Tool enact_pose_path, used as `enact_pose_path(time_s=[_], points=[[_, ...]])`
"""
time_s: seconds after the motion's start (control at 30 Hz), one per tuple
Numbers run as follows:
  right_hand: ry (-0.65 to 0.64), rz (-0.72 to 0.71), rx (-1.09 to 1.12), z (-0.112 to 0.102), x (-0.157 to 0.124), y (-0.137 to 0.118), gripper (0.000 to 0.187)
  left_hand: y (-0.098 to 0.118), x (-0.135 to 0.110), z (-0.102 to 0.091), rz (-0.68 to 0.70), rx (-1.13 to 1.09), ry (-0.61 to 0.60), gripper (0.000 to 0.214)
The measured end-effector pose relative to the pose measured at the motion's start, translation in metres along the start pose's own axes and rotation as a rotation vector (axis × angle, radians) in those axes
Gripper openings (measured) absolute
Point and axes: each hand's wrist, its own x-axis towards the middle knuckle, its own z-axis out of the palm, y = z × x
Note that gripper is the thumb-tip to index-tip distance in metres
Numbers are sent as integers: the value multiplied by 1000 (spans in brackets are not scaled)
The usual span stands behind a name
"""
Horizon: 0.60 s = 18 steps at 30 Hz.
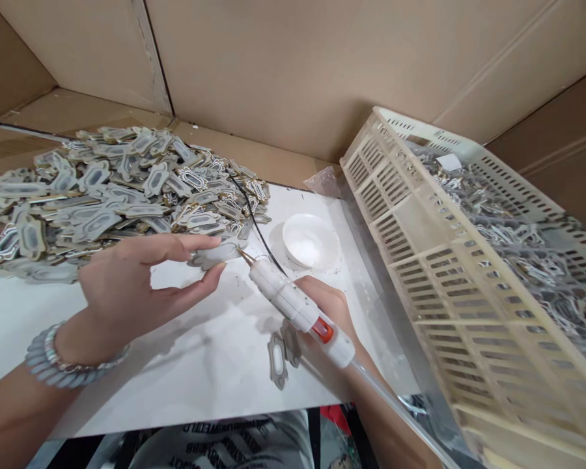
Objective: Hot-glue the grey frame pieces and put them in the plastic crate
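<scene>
The person's left hand (pixel 122 286) pinches a grey plate (pixel 219 255) between thumb and index finger, to the left of the white bowl (pixel 332 246) and above the white counter (pixel 176 365). The right hand (pixel 334 303), on the person's side of the bowl, has its fingers closed around a white tool (pixel 286 296), though most of them are hidden behind it. The tool's metal tip (pixel 247 257) is at the plate's right end; whether it touches is too small to tell. Two loose plates (pixel 280 382) lie on the counter nearer the person than the bowl, just beside the right hand. A large heap of similar plates (pixel 95 221) spreads left of the bowl, with a black cord (pixel 254 220) running between them. Right of the bowl, a cream slatted crate (pixel 410 225) holds many metal pieces (pixel 537 267).
</scene>
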Motion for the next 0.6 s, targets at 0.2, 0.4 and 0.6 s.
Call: enact_pose_path(time_s=[0.2,0.4,0.6], points=[[-11,-25,-15,0,2,4,8,0,0,0,-4,-43,-33,27],[-7,-21,-9,0,1,4,10,-1,3,1,1,-20,-15,29],[4,30,-21,0,-1,-1,15,-3,-3,2,-79,-44,15,30]])
